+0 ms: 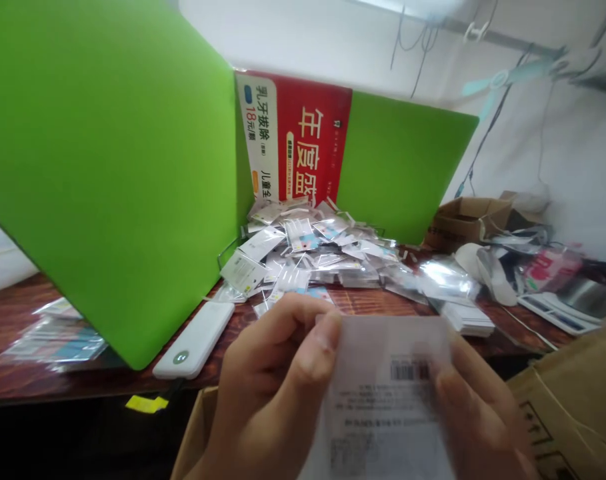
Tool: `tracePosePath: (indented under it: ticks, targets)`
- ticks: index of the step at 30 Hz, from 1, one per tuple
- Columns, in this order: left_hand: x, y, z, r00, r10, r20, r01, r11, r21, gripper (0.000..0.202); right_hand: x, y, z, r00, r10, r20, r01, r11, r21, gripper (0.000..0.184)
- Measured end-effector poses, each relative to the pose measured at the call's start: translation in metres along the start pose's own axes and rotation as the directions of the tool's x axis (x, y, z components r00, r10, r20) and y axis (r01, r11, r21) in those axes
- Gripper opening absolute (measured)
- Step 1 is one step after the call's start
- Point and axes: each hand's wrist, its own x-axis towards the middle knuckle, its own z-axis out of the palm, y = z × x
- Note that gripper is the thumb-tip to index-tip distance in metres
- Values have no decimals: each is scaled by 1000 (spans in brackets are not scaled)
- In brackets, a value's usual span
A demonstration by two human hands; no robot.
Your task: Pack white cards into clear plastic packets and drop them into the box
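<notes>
Between my two hands, close to the camera, is a printed card in a clear plastic sleeve (pixel 383 400), with a barcode near its top and lines of text too blurred to read. My left hand (pixel 277 380) pinches its upper left edge between thumb and fingers. On the right edge, my right hand (pixel 483 407) is closed on it too, smeared a little by motion. Beyond the hands a heap of similar bagged cards (pixel 303 247) lies on the dark red wooden table (pixel 193 293).
Green panels (pixel 107 167) stand around the heap, with a red printed poster (pixel 307 140) between them. A white power bank (pixel 195 340) lies at the table's front edge. More bagged cards (pixel 67 340) lie left, a card stack (pixel 467 319) right. Cardboard boxes (pixel 577 400) stand at right.
</notes>
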Motion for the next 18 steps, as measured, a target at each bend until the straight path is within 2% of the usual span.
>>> tracePosePath:
  ticks: [2, 4, 7, 10, 14, 18]
  targets:
    - [6, -4, -2, 996, 82, 30, -84, 994, 71, 17, 11, -9, 13, 1000, 15, 6, -15, 999, 44, 34]
    - [10, -9, -1, 991, 113, 73, -121, 987, 107, 15, 16, -12, 17, 999, 6, -35, -2, 996, 88, 34]
    - [13, -14, 2, 987, 102, 121, -116, 986, 122, 17, 18, -10, 12, 992, -65, -107, 76, 991, 107, 26]
    - [13, -19, 6, 986, 82, 147, -101, 987, 124, 18, 18, -4, 5, 967, -186, -173, 200, 977, 73, 20]
    - [14, -23, 12, 979, 18, 202, -37, 996, 87, 18, 15, 0, -4, 932, -231, -278, 252, 967, 41, 14]
    - [19, -29, 15, 957, -97, 274, 106, 994, -18, 22, 13, -4, -11, 927, -226, -301, 249, 968, 41, 10]
